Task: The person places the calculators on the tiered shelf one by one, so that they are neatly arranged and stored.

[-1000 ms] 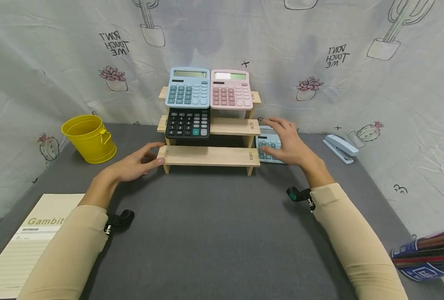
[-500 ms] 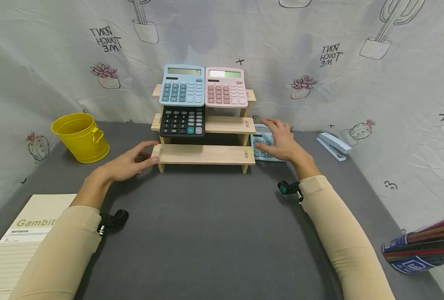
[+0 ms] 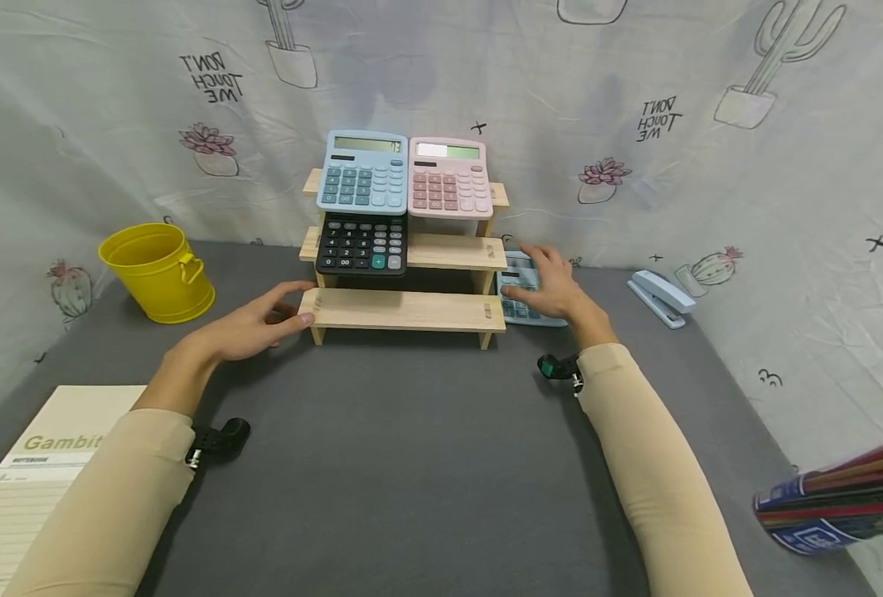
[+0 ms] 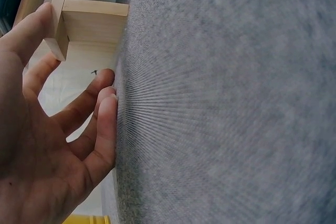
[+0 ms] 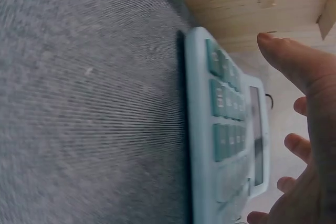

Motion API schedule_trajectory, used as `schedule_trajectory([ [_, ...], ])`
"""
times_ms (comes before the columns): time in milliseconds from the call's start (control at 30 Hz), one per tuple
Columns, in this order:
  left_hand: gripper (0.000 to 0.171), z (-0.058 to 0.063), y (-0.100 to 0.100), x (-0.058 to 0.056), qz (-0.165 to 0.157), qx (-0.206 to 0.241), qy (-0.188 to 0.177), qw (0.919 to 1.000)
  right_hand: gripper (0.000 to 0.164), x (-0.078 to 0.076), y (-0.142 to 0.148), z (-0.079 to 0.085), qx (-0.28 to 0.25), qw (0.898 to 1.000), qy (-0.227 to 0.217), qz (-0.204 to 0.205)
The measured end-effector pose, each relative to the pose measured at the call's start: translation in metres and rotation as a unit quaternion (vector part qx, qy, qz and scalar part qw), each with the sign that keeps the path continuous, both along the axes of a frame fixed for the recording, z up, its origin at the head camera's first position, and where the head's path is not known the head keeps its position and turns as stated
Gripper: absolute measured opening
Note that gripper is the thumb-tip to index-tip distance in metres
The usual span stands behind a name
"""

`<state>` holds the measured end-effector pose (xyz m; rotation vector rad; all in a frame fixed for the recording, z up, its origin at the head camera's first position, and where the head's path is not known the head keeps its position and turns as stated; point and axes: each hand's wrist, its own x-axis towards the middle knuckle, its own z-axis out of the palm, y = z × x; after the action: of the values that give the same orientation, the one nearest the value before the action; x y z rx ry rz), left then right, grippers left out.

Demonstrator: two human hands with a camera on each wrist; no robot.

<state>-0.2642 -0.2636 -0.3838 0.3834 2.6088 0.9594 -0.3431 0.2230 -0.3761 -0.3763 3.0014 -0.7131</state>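
Note:
At the left end of the lowest step, my left hand holds a three-step wooden shelf between thumb and index finger. In the left wrist view, the other fingers are bent near the grey cloth. My right hand is above a light blue calculator lying on the table beside the shelf. In the right wrist view, its fingers are spread apart from the keys. A blue calculator and a pink calculator lean on the top step. A black calculator leans on the middle one.
A yellow bucket stands at the left, behind a notebook. A light blue stapler lies at the back right. Closer on the right is a holder of pencils. A printed cloth hangs behind the table.
My right hand has moved slightly left and lower over the light blue calculator. The left hand stays at the shelf's end. The view has shifted slightly.

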Motion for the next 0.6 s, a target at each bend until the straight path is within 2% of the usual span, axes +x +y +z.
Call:
schedule_trajectory([
  [200, 0.077, 0.001, 0.001, 0.001, -0.001, 0.001, 0.001, 1.0, 0.091, -0.002, -0.002, -0.011, 0.017, 1.0, -0.014, -0.006],
  [367, 0.078, -0.001, 0.002, 0.0, 0.0, 0.001, -0.002, 1.0, 0.091, -0.001, -0.004, -0.015, 0.027, 0.999, -0.008, -0.02],
  [600, 0.078, -0.001, -0.001, -0.001, 0.003, 0.0, 0.001, 1.0, 0.105, 0.0, -0.018, -0.017, 0.045, 0.997, -0.027, -0.065],
])
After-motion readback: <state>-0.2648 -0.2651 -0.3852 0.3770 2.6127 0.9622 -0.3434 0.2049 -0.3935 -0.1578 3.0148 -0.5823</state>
